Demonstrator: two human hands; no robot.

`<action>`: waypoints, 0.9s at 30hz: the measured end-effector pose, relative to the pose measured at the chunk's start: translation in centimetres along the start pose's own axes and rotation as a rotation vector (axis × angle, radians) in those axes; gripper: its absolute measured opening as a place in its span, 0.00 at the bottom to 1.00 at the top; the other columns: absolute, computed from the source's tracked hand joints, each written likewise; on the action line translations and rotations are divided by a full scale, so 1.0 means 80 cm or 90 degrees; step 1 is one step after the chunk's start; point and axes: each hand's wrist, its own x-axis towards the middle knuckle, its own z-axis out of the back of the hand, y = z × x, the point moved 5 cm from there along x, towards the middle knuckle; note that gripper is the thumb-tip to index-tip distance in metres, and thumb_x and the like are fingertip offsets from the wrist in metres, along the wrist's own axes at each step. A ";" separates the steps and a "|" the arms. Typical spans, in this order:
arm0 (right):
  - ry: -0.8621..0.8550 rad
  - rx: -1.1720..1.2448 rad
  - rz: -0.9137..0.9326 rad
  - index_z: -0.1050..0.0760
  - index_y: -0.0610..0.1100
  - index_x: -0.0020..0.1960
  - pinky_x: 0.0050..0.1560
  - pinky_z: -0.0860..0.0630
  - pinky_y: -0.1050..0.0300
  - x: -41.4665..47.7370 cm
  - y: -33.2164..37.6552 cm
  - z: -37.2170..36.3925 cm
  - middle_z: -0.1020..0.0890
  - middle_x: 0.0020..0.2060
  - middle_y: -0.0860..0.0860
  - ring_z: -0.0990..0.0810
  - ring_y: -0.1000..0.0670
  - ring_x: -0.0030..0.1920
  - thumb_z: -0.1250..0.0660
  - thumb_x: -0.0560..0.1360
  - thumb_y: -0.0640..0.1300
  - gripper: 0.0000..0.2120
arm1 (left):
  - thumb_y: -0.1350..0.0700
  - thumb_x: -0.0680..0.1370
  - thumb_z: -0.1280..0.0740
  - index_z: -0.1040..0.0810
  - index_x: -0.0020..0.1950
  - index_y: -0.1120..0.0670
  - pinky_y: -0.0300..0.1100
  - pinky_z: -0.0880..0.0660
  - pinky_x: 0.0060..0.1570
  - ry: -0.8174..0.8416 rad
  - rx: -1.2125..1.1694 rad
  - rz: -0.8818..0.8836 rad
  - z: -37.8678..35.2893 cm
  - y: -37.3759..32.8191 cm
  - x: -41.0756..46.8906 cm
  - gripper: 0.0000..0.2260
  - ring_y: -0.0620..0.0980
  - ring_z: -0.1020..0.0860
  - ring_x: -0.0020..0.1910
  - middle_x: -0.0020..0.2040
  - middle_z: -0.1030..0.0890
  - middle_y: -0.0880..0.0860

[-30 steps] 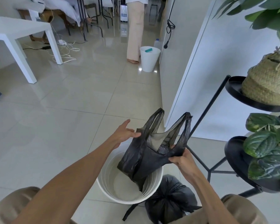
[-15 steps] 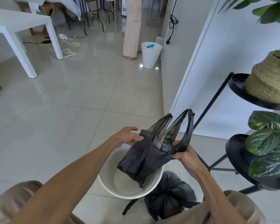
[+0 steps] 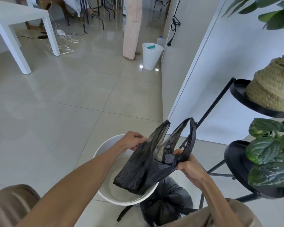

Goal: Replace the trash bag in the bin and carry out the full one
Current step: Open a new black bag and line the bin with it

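Bag [image 3: 147,167] mouth now pulled wider than a second ago; my left hand [image 3: 132,141] and right hand [image 3: 186,163] pinch-grip opposite edges, over bin [image 3: 103,145]. Full bag [image 3: 167,203] on floor at 5 o'clock. Lining next, I'd judge.

Both hands hold a fresh black bag [image 3: 147,167] above the white bin [image 3: 105,192]: left hand [image 3: 132,140] pinches its left edge, right hand [image 3: 188,166] grips the right; the full tied bag [image 3: 167,205] sits beside the bin

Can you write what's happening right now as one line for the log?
step: opening new bag | left hand: grips bag edge | right hand: grips other edge | empty black bag: over white bin | full bag: on floor
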 end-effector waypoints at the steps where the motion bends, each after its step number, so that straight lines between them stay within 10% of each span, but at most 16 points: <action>1: -0.006 0.000 -0.002 0.30 0.38 0.40 0.44 0.28 0.49 0.000 0.002 0.000 0.26 0.35 0.42 0.25 0.45 0.41 0.36 0.55 0.27 0.15 | 0.50 0.78 0.28 0.16 0.56 0.58 0.40 0.27 0.35 0.007 0.007 -0.001 -0.001 0.003 -0.001 0.13 0.47 0.29 0.32 0.35 0.23 0.50; 10: -0.128 -0.062 -0.012 0.19 0.36 0.47 0.48 0.20 0.48 0.026 0.010 0.005 0.13 0.40 0.45 0.16 0.43 0.44 0.28 0.65 0.26 0.13 | 0.57 0.80 0.31 0.21 0.44 0.58 0.49 0.22 0.56 -0.055 -0.114 -0.015 0.047 0.027 -0.059 0.07 0.55 0.19 0.49 0.44 0.18 0.55; 15: -0.283 -0.111 -0.027 0.18 0.40 0.51 0.50 0.17 0.44 0.055 0.015 -0.006 0.13 0.45 0.45 0.15 0.42 0.48 0.27 0.68 0.30 0.13 | 0.59 0.82 0.34 0.25 0.44 0.59 0.50 0.22 0.50 -0.141 -0.297 -0.072 0.087 0.022 -0.164 0.08 0.53 0.21 0.40 0.37 0.19 0.55; 21: -0.464 -0.129 0.053 0.43 0.47 0.77 0.66 0.26 0.44 0.041 0.045 -0.056 0.30 0.71 0.44 0.27 0.43 0.67 0.26 0.75 0.47 0.37 | 0.66 0.78 0.30 0.25 0.46 0.62 0.52 0.23 0.43 -0.289 -0.320 -0.130 0.088 0.034 -0.239 0.04 0.56 0.21 0.39 0.39 0.19 0.60; 24: -0.474 -0.169 0.120 0.39 0.50 0.74 0.58 0.21 0.44 0.010 0.042 -0.079 0.22 0.57 0.45 0.20 0.46 0.55 0.31 0.77 0.53 0.30 | 0.69 0.77 0.30 0.25 0.49 0.60 0.44 0.20 0.41 -0.320 -0.328 -0.115 0.068 0.044 -0.254 0.07 0.54 0.17 0.43 0.42 0.15 0.57; 27: -0.197 -0.289 0.074 0.30 0.52 0.67 0.40 0.22 0.57 0.002 0.035 -0.116 0.18 0.39 0.47 0.21 0.54 0.34 0.38 0.81 0.55 0.16 | 0.71 0.75 0.29 0.24 0.54 0.56 0.38 0.19 0.41 -0.302 -0.342 -0.101 0.044 0.050 -0.268 0.13 0.52 0.15 0.46 0.45 0.14 0.56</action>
